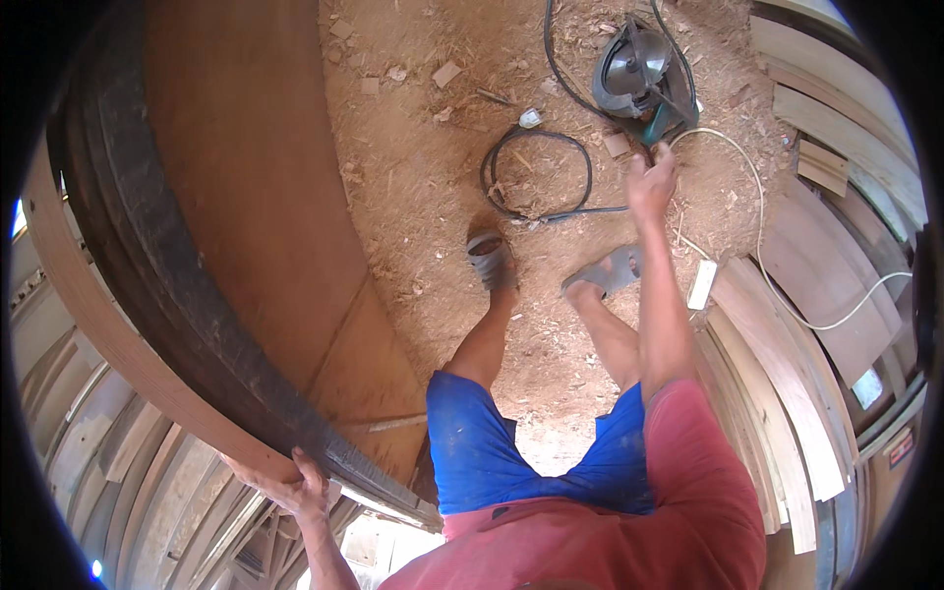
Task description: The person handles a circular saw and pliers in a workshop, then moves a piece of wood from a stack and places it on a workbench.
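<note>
At the lower left, my left hand (297, 484) is closed round the near end of a long, narrow wooden plank (128, 349). The plank runs along the outer side of a brown panel bench (265, 197) with a dark edge. My right hand (653, 187) reaches forward, its fingers closed on a black power cord (586, 210) where it meets the circular saw. That circular saw (637, 84), dark green and black with its round blade showing, is on the ground just beyond my fingers. Part of the cord inside the hand is hidden.
The dirt floor (423, 147) is strewn with wood chips. Black cord lies coiled ahead of my feet. A pale cable (757, 206) and a white power strip (702, 284) lie at the right. Boards (787, 374) are stacked at the right, and more timber (147, 472) at the left.
</note>
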Tool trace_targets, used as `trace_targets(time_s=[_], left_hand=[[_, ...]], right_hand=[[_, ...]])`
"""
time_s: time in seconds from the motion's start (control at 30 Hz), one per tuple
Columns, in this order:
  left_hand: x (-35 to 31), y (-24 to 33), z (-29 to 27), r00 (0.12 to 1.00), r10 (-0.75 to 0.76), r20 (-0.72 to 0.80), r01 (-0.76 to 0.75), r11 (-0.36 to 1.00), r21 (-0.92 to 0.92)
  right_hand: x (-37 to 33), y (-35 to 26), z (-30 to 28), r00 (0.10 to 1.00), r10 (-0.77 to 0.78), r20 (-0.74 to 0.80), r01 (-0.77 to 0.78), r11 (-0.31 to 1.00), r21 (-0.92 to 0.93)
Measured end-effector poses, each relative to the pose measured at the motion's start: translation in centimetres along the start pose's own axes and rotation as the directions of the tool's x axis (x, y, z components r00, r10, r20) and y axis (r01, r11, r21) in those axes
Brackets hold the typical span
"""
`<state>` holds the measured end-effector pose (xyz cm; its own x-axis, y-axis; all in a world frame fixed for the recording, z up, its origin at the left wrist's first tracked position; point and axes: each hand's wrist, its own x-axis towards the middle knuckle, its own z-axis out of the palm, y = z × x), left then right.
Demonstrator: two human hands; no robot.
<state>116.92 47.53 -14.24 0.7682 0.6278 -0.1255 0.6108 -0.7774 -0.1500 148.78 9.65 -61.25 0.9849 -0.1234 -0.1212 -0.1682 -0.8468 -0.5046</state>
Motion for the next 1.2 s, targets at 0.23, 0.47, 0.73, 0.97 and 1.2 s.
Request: trace_targets(time_s=[0.23,0.47,0.73,0.97,1.2], left_hand=[[-1.1,-0.9,0.3,0.999,-0.042,0.004,0.043,0.997,-0.067],[-3.2,-3.1,0.7,0.999,-0.034,-0.038,0.028,0.987,-0.161],[-0.7,-1.2,0.0,1.0,0.015,0.013,-0.014,0.998,-0.062],[0.9,-0.6,-1.3,0.998,0.049,0.032,-0.046,0.996,-0.079],[-0.1,-0.7,-1.5,0.996,0.082,-0.046,-0.087,0.99,-0.11]], right_hand=[[-5.6,-10.2,7.2,0.381,-0.145,0.913,0.326,0.945,0.014],[-9.9,-10.7,16.7,0.556,-0.15,0.818,0.441,0.887,-0.137],[-13.5,-8.2,13.7,0.703,-0.173,0.69,0.142,0.985,0.102],[-20.1,-12.7,-4.8,0.798,0.041,0.601,-0.303,0.89,0.341],[-26.8,-24.5,-26.3,0.736,-0.25,0.629,-0.229,0.782,0.579]])
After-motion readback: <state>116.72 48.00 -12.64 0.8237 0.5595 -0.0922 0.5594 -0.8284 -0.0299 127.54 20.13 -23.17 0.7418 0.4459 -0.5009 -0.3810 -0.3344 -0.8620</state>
